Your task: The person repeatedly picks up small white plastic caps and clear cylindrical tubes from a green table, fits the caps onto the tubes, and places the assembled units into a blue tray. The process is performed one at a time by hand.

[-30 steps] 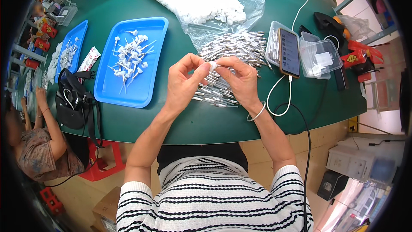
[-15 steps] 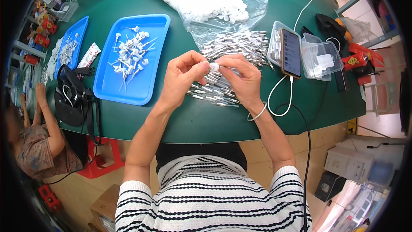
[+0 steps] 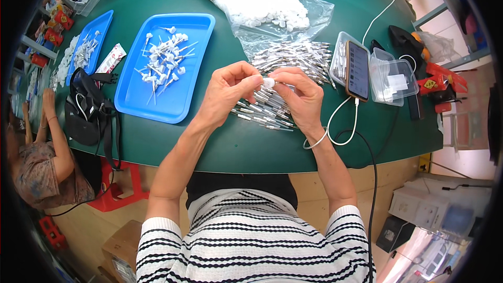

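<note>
Over the counter (image 3: 236, 152), left hand (image 3: 224, 94) and right hand (image 3: 304, 98) fingers still pinch one white cap (image 3: 269, 83), handling unfinished.

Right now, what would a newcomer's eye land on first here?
Probably the big clear bag of white pieces, top middle. Next, the large blue tray left of centre, then a small white piece in the grip of the left hand and right hand at centre.

Bright light fills the view, bending toward black edges.
</note>
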Tool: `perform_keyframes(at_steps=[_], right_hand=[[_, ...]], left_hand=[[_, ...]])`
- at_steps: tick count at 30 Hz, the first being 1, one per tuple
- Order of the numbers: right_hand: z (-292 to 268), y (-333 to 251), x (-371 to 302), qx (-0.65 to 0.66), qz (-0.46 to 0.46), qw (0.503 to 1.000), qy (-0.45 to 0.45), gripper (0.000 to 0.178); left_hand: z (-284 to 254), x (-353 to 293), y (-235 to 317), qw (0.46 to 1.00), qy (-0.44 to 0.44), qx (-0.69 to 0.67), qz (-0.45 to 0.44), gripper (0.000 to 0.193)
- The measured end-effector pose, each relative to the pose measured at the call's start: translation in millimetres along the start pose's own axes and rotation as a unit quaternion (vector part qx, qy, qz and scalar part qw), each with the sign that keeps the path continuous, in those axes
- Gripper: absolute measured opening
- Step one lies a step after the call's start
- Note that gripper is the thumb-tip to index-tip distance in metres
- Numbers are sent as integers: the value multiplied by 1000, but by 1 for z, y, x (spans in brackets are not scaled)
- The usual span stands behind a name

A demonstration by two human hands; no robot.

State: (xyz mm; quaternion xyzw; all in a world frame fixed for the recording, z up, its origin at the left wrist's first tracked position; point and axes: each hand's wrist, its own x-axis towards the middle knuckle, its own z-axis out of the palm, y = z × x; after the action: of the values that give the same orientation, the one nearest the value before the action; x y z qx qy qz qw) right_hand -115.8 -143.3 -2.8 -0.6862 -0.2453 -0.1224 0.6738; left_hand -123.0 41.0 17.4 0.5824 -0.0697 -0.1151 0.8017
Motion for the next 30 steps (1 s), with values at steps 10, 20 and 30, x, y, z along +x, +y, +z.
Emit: perform_keyframes(at_steps=[10, 20, 30], right_hand=[[-3, 0, 0, -2, -1, 1000, 25, 17], [-2, 1, 0, 10, 8, 999, 30, 18], [-1, 3, -1, 110, 82, 991, 10, 17]], left_hand=[[10, -4, -2, 991, 57, 74, 91, 12], [12, -5, -1, 992, 35, 77, 97, 11], [3, -2, -6, 999, -10, -11, 41, 16]])
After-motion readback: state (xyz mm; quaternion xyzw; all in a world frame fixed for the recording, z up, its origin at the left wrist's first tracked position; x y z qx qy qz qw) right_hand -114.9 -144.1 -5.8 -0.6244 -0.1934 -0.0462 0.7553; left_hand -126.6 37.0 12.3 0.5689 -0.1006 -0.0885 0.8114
